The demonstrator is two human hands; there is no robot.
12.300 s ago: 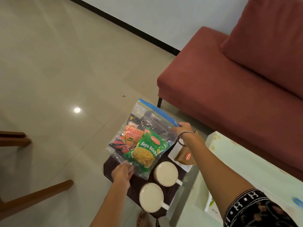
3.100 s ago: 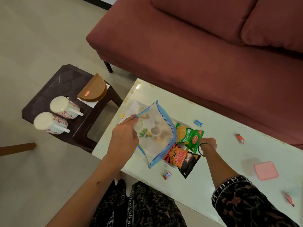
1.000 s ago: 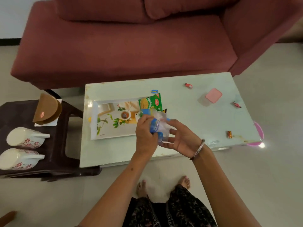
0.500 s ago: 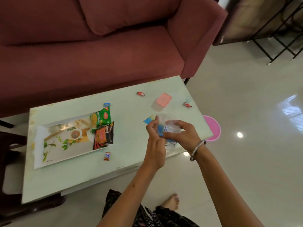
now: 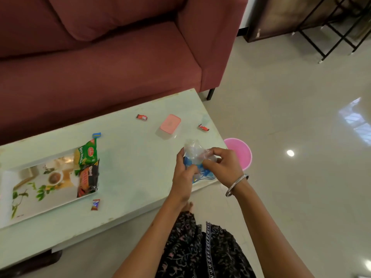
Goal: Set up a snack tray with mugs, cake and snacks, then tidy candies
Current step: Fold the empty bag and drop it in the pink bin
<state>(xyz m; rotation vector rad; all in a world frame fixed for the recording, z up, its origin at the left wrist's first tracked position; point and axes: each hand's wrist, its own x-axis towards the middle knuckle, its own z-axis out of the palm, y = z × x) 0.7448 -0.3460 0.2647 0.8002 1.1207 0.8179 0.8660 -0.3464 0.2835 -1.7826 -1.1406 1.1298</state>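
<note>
So the tray [image 5: 40, 201] sat at the left edge of the frame on the table [image 5: 130, 167], and only two snack packs were on it: a green pack [image 5: 86, 155] and a dark pack [image 5: 88, 178] at its right end. No mugs and no cake showed anywhere in view, so by my read the setup was barely begun. Right of centre, both hands met over the table's near edge, scrunching an empty clear bag [image 5: 195, 155] with blue trim. The left hand [image 5: 183, 177] was curled shut on its lower part, and the right hand [image 5: 222, 165] pinched the upper part between thumb and fingers. Candies lay loose and well apart: one [image 5: 95, 204] just below the tray, a blue one [image 5: 96, 135] above the green pack, one [image 5: 141, 117] near the sofa [image 5: 100, 67], one [image 5: 203, 127] right of the pink box [image 5: 170, 122]. A pink bin [image 5: 241, 151] stood on the floor beside the right hand, and the bag looked bound for it. Tidying the candies was all still to do.
</note>
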